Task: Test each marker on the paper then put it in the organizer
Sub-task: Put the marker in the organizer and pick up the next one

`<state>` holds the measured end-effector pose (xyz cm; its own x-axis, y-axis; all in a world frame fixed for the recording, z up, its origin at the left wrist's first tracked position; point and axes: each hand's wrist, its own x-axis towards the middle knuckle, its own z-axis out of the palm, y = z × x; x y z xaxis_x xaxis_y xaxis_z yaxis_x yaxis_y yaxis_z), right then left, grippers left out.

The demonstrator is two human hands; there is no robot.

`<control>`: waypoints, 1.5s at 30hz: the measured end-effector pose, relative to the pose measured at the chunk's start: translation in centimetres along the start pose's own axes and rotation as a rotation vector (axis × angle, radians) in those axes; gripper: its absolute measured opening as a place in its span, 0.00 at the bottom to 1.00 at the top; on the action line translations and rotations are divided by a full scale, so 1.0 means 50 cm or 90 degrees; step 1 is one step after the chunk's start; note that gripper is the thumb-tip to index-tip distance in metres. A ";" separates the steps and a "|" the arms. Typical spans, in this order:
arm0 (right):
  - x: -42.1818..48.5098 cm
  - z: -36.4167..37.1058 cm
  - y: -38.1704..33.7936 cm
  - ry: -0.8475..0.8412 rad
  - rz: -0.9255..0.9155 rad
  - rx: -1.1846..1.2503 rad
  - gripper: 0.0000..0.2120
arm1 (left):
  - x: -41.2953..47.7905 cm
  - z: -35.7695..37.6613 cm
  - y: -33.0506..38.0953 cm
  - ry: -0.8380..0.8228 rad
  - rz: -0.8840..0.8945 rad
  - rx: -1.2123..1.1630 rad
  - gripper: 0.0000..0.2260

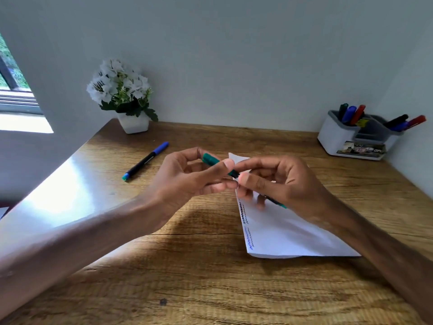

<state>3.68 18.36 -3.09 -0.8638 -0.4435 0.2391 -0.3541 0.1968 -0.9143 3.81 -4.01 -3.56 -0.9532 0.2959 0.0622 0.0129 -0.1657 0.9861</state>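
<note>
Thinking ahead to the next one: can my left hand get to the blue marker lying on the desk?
Probably yes: the blue marker lies on the desk left of the left hand, nothing between them. But that hand is pinching the green marker, so it must let go first.

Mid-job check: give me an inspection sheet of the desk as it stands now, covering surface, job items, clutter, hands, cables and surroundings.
Surface: wooden desk, sunlit patch on its left side.
Job's things: paper lies on the desk, squiggles along its left edge; green marker held above it; blue marker lies on the desk at left; organizer at far right holds several markers.
Clutter: potted flowers at back left.
Grippers: left hand pinches the green marker's cap end, right hand grips its barrel; cap seating cannot be told.
Cables: nothing seen.
Surroundings: plain wall behind, window at far left.
</note>
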 end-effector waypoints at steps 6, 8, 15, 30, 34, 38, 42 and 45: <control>-0.006 -0.038 -0.006 0.098 -0.129 -0.336 0.08 | 0.005 -0.007 -0.016 -0.004 0.211 0.352 0.09; -0.009 -0.053 -0.004 0.109 -0.187 -0.525 0.10 | 0.007 -0.012 -0.024 -0.011 0.264 0.474 0.10; -0.006 -0.033 0.006 0.034 -0.264 -0.648 0.15 | -0.008 0.006 -0.029 -0.037 0.377 0.589 0.12; -0.013 -0.027 0.005 0.030 -0.306 -0.757 0.19 | 0.010 -0.008 -0.033 -0.065 0.498 0.633 0.11; -0.010 -0.030 0.005 0.047 -0.271 -0.729 0.22 | 0.015 -0.013 -0.040 -0.066 0.475 0.674 0.12; -0.009 -0.033 0.011 0.128 -0.167 -0.631 0.17 | 0.027 -0.025 -0.058 -0.043 0.389 0.698 0.13; -0.004 -0.058 0.017 0.109 -0.116 -0.303 0.13 | 0.031 -0.035 -0.059 0.000 0.308 0.668 0.16; 0.001 -0.065 0.016 0.100 -0.068 -0.044 0.19 | 0.033 -0.036 -0.058 -0.003 0.245 0.693 0.18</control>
<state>2.17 21.34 -2.74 -0.8637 -0.3242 0.3858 -0.4650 0.2175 -0.8582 1.66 -4.72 -6.58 -0.8288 0.4053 0.3858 0.5578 0.6526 0.5128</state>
